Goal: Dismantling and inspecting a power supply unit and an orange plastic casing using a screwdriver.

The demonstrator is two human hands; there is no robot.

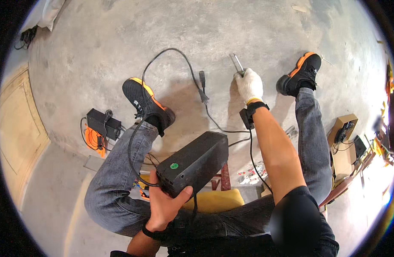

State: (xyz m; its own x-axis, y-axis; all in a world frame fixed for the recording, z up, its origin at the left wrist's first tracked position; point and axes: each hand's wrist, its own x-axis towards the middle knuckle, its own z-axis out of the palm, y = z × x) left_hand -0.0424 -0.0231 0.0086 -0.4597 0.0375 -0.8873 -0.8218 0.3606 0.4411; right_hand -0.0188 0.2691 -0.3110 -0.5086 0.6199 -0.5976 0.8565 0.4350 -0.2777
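Above my lap, my left hand (pixel 165 207) grips the near end of a black box-shaped charger (pixel 197 160), thumb along its edge. The charger is tilted, with its far end up and to the right and a round green sticker on its top. A black power cord (pixel 171 49) leaves its near end and loops over the floor to a plug (pixel 203 95) and a connector (pixel 201 78). My right hand (pixel 250 85), in a white knitted glove, is closed around a screwdriver (pixel 238 63) low over the floor. Its metal shaft points away; the glove hides most of the handle.
Another black box (pixel 103 123) lies left of my left shoe (pixel 141 96), beside an orange coil (pixel 94 138). A yellow cushion (pixel 218 200) is under my legs. On the right stands an open cardboard box (pixel 350 122) with black cords. A strapped cable runs from my right wrist.
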